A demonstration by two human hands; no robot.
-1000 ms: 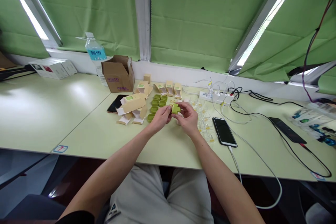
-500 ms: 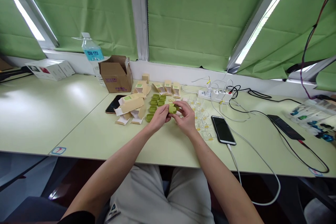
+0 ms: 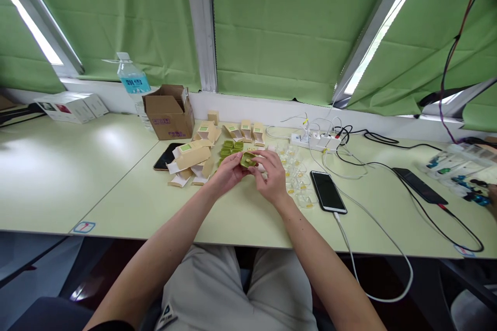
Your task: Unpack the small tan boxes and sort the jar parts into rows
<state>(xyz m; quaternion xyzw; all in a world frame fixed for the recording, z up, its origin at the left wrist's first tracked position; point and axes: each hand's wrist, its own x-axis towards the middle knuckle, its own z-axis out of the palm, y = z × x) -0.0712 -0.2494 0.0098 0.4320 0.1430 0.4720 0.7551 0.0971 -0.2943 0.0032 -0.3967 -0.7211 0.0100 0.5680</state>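
Note:
Between my hands is a small green case [image 3: 247, 160], its hollow side turned up toward me. My left hand [image 3: 229, 173] grips its left side. The fingers of my right hand [image 3: 271, 173] close on its right edge. Several more green cases [image 3: 227, 151] stand in rows just beyond my left hand. Small clear plastic pieces [image 3: 305, 198] with yellow spots lie to the right of my right hand. Opened cream cartons [image 3: 191, 158] are heaped to the left, and more cartons [image 3: 246, 130] stand behind the green cases.
A brown cardboard box [image 3: 169, 116] and a water bottle [image 3: 134, 83] stand at the back left. A dark phone [image 3: 166, 156] lies beside the cartons. On the right are a phone [image 3: 329, 192] on a white cable, a power strip [image 3: 316, 141], another phone [image 3: 420, 186] and loose cables.
The green case in my hands has turned, and its hollow inside now faces up. My left hand has opened out slightly beneath it. The camera view has shifted a little.

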